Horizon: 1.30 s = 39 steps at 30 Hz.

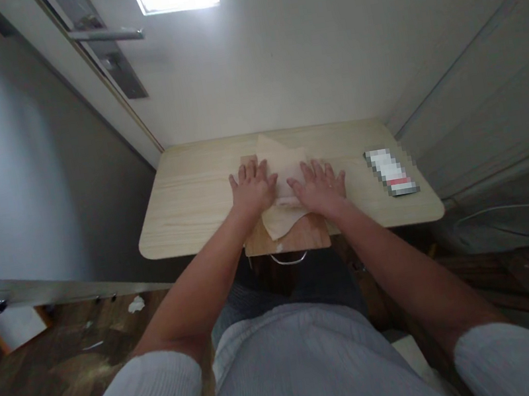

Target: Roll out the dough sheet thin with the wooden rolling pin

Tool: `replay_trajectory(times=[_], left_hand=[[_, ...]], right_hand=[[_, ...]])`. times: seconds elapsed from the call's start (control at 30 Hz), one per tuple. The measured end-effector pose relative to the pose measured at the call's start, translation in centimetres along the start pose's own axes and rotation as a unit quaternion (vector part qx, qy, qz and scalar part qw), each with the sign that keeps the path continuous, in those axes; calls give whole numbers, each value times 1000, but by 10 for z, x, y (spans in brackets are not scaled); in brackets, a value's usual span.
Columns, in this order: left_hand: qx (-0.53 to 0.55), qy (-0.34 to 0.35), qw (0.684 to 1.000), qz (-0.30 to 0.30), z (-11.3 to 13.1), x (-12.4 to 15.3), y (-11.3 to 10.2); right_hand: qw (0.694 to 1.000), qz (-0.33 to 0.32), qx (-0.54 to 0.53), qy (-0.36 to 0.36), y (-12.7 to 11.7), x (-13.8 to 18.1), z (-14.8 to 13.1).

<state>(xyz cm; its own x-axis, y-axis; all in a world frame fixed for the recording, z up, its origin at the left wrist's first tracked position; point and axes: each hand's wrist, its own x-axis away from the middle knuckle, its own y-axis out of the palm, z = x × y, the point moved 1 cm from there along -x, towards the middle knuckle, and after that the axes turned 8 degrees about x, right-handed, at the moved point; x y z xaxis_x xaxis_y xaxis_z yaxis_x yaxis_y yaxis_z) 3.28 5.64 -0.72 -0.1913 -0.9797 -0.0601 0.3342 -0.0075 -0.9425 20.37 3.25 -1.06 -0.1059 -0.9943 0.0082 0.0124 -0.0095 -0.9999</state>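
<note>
My left hand (253,187) lies with fingers spread at the left side of a thin cream-coloured sheet (285,221), which may be paper or cloth. Flat on the sheet's right side rests my right hand (320,186), its fingers also apart. Between the hands a paler, pinkish layer (288,187) shows on top of the sheet; what it is I cannot make out. Beneath everything is a wooden board (300,236) with a metal handle (289,259) that juts past the table's front edge. The hands cover parts of the sheet and board.
The small light-wood table (185,204) stands against a white door (282,54) with a lever handle (108,35). A phone (391,171), its screen blurred, lies at the table's right. On the floor at left are a scrap of white paper (135,304) and an orange-edged frame (16,327).
</note>
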Motion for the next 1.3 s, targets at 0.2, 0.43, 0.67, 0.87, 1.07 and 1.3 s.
replay_trajectory(times=[0.2,0.43,0.67,0.87,1.07,1.3], left_hand=[[-19,44,998,30,14,88,-4],[-17,39,999,28,14,94,-2],[13,-3,1000,-24,3,1,1],[0,23,1000,14,8,33,-1],[-15,56,998,12,21,123,-3],[-14,51,999,8,20,127,1]], right_hand=[[995,71,15,-63,6,97,6],[995,81,12,-58,9,107,5],[1000,28,-14,-1,0,4,-2],[998,50,-4,-26,2,31,-1],[993,79,21,-80,7,130,7],[992,91,20,-82,11,142,8]])
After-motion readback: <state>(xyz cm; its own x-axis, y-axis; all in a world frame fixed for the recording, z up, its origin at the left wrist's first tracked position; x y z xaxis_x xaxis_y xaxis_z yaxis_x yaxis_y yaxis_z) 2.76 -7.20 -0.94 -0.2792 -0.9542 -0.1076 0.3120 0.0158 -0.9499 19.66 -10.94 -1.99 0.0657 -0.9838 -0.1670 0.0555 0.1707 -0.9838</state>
